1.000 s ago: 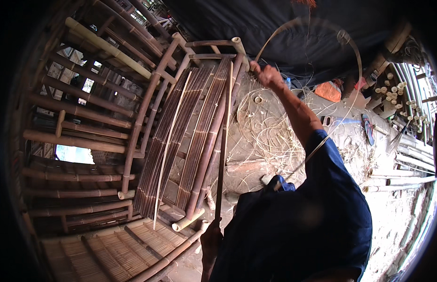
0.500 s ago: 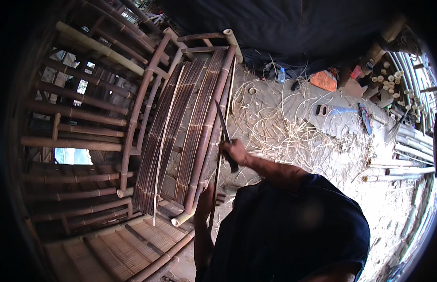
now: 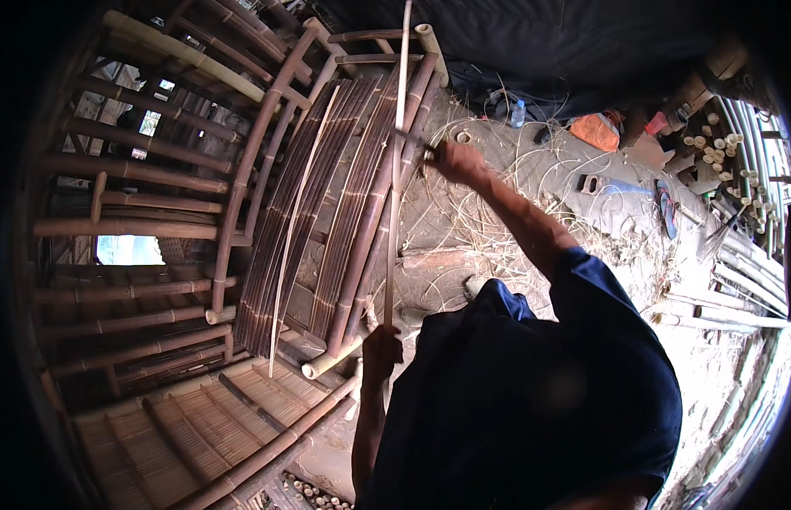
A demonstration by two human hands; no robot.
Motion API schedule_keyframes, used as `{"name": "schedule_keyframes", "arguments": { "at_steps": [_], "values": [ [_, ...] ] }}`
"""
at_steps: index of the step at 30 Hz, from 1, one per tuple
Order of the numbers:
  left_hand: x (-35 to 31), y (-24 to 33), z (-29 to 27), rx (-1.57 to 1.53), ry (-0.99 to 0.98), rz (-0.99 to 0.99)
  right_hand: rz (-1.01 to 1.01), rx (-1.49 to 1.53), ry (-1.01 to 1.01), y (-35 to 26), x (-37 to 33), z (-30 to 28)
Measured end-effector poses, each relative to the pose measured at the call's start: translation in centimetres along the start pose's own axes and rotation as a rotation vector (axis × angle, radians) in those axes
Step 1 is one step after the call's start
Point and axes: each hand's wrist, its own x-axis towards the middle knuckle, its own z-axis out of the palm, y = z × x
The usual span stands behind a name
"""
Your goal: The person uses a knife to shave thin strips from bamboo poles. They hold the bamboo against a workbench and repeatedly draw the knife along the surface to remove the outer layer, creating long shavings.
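Two hands are gripping well apart: left hand, bamboo strip alongside the desk's edge; right hand, knife over open floor.

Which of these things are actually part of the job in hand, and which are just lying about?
Part of the job, it seems:
long pale strip, gripped in the left hand
dark-bladed knife, held in the right hand

Apparently just lying about:
handsaw with a blue blade
plastic bottle
orange bundle
flip-flop
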Motion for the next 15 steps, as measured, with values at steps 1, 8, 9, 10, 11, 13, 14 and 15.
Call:
{"name": "schedule_keyframes", "arguments": {
  "at_steps": [1,8,9,10,11,13,14,15],
  "values": [
    [2.2,-2.1,-1.0,0.517,0.059,0.186,-0.194,-0.177,0.125,-1.9,-2.5,0.3],
    [7.8,3.8,1.4,0.557,0.28,0.155,-0.083,0.402,-0.673,-14.7,-10.4,-10.9],
    [7.9,3.6,1.3,0.654,0.296,0.233,-0.145,0.431,-0.571,-15.3,-11.1,-10.6],
    [7.8,3.5,1.4,0.749,0.308,0.312,-0.098,0.425,-0.597,-15.4,-10.8,-10.3],
    [7.4,3.3,1.4,0.841,0.323,0.39,-0.079,0.399,-0.591,-14.9,-10.3,-9.8],
    [5.9,3.4,2.2,0.874,0.355,0.44,-0.042,0.346,-0.581,-12.9,-8.7,-8.2],
    [5.2,4.4,2.7,0.867,0.323,0.398,-0.049,0.194,-0.474,-11.2,-9.5,-4.8],
    [4.5,5.3,3.1,0.855,0.299,0.355,-0.064,0.04,-0.37,-9.0,-10.0,-1.4]
  ]
}}
